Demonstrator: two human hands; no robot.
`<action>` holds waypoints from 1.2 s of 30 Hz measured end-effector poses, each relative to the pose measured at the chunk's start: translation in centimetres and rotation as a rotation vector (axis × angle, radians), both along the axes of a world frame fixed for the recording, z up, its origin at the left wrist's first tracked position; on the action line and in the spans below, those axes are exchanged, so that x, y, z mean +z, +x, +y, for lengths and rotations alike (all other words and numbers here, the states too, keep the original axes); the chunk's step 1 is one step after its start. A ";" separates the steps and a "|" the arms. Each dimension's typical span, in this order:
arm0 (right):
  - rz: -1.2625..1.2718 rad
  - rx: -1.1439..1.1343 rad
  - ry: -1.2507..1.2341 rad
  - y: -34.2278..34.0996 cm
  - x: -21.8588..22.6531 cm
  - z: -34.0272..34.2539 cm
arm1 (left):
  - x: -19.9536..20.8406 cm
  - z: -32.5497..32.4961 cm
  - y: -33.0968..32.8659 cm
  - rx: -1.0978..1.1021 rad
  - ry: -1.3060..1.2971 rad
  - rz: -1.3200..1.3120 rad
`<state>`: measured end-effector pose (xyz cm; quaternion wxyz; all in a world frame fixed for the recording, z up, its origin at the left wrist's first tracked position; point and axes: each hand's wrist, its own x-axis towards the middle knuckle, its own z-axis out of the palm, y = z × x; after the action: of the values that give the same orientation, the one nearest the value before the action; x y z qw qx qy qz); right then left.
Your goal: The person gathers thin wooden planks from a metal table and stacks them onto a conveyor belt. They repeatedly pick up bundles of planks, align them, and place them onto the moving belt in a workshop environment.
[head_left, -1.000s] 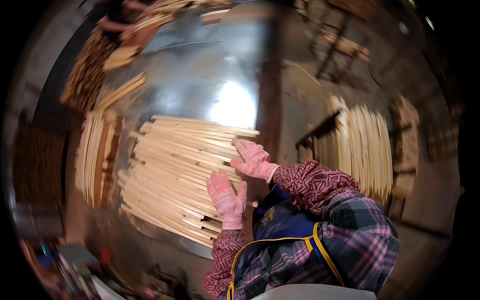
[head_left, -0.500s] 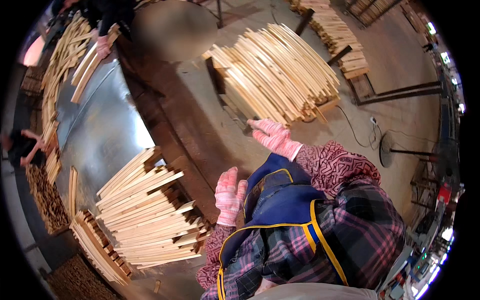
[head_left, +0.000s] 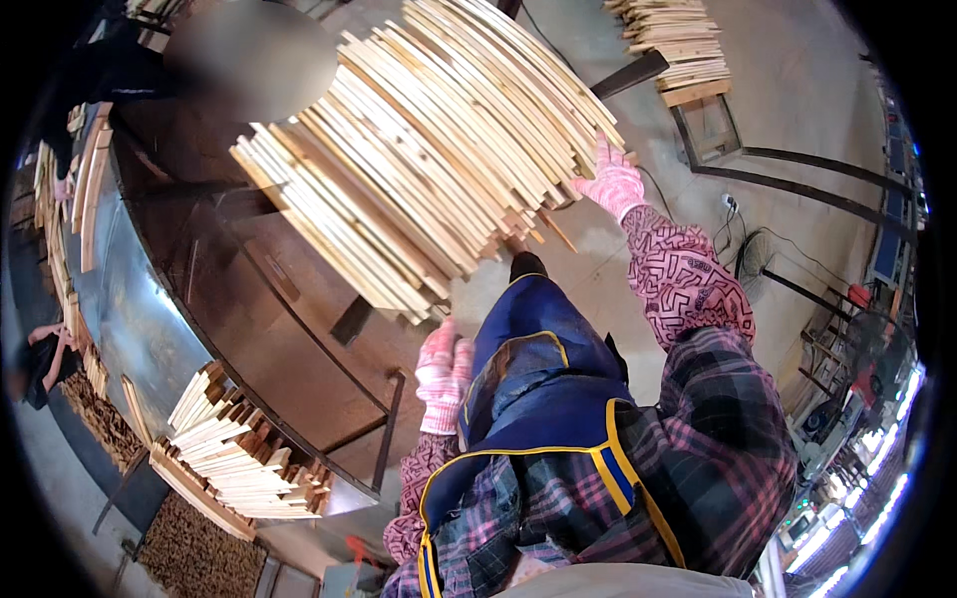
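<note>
A broad stack of long pale wooden strips lies ahead of me, its strips side by side and their near ends uneven. My right hand, in a pink and white knitted glove, is at the stack's right near corner. Its fingers are spread, with the tips at the wood; whether they press on it I cannot tell. In a matching glove, my left hand is raised just below the stack's left near corner. Its fingers point up toward the strip ends and it holds nothing.
At left, a metal-topped table carries a pile of strips. A co-worker's dark sleeve reaches over its far end. Another strip stack stands far right beside a metal frame. A pedestal fan and cables are at right.
The view has swung toward the floor stack, which now looks larger and nearer. My right hand has reached out to its right corner, and my left hand has come close to its left corner.
</note>
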<state>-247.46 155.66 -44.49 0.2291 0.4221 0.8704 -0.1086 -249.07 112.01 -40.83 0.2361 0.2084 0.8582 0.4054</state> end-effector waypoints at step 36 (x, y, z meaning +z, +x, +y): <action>0.229 0.116 -0.132 -20.4 -10.8 14.0 | -14.4 43.0 -14.0 0.423 0.006 -0.410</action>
<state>-267.84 169.70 -55.28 0.1614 0.3399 0.9048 -0.1995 -263.10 155.04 -55.22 0.3143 -0.0610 0.8158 0.4816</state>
